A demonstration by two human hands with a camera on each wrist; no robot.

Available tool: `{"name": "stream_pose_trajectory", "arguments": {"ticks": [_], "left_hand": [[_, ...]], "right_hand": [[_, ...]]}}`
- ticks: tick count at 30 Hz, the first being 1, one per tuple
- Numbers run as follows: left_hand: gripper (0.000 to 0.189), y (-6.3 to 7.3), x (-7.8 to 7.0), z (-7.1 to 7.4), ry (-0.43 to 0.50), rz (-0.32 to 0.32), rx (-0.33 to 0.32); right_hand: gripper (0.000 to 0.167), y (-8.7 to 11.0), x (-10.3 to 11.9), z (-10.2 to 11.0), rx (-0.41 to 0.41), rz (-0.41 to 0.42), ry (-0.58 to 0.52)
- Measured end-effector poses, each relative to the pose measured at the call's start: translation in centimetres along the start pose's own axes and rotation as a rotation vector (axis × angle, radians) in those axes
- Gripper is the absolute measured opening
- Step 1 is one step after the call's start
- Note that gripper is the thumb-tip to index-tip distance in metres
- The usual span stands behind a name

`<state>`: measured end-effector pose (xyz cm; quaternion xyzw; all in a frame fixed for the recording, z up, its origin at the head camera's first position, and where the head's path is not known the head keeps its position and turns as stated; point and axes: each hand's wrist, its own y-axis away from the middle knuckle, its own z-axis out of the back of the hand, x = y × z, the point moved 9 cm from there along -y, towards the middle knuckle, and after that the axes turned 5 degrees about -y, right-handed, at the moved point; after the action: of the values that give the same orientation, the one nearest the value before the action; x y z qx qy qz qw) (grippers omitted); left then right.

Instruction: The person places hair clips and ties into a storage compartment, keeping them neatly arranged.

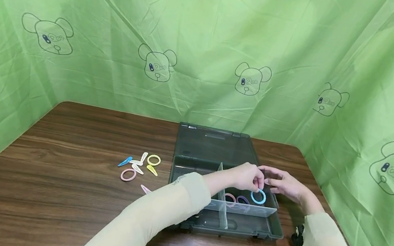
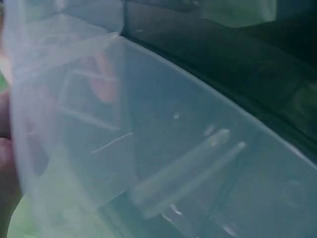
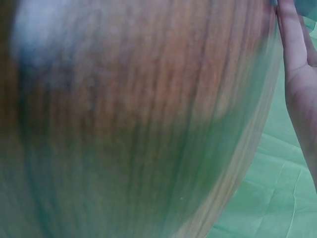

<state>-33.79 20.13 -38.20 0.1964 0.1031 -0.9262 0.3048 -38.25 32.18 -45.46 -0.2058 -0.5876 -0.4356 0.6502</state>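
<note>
My left hand [image 1: 248,176] reaches across the dark translucent box [image 1: 275,234] and pinches a light-blue hair tie [image 1: 257,202] above the back right compartment. Inside that compartment lie a pink hair tie [image 1: 225,199] and a purple hair tie [image 1: 243,199]. At the box's right side is my right hand [image 1: 289,186], its fingers stretched toward the left hand and holding nothing that I can see. Clear dividers [image 2: 163,124] fill much of the left wrist view. Only part of the right hand [image 3: 301,74] shows at the edge of the right wrist view.
Left of the box, several snap hair clips [image 1: 124,161] lie on the wooden table [image 1: 56,178] with a yellow hair tie [image 1: 159,161] and another pink hair tie [image 1: 127,180]. The box lid [image 1: 216,145] lies open at the back. Green cloth [image 1: 213,22] surrounds the table.
</note>
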Motion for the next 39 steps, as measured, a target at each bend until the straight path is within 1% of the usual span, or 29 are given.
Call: {"name": "stream_pose_trajectory", "arguments": {"ticks": [4,7,14,22,28,30,35,37,39], "left_hand": [[0.005,-0.1,0.4,-1.9,-0.039,-0.003,0.06],[0.003,0.0,0.5,-2.7,-0.04,-0.007,0.085],[0.004,0.1,0.8,-2.4,-0.003,0.003,0.032],[0.005,-0.2,1.1,-2.8,0.039,0.006,0.026],[0.008,-0.1,1.4,-2.8,0.103,0.01,0.031],[0.009,-0.1,1.4,-2.8,0.132,0.0,0.035],[0.01,0.1,0.4,-2.3,0.207,-0.076,0.064],[0.011,0.2,0.0,-2.0,0.223,-0.106,0.079],[0.012,0.3,-0.2,-1.7,0.236,-0.12,0.091]], "right_hand": [[0.051,0.0,0.2,-0.3,0.014,0.015,-0.014],[0.051,0.0,0.2,-0.5,0.023,0.02,-0.019],[0.051,-0.2,0.5,-0.4,0.019,0.034,0.002],[0.051,-0.2,0.6,-0.6,0.034,0.047,-0.014],[0.051,0.0,0.5,-0.7,0.035,0.035,-0.035],[0.051,-0.1,0.5,-0.6,0.036,0.037,-0.031],[0.052,0.0,0.5,-0.5,0.034,0.045,-0.013],[0.052,0.0,0.4,-0.4,0.031,0.045,-0.012],[0.052,0.0,0.4,-0.4,0.036,0.049,-0.015]]}}
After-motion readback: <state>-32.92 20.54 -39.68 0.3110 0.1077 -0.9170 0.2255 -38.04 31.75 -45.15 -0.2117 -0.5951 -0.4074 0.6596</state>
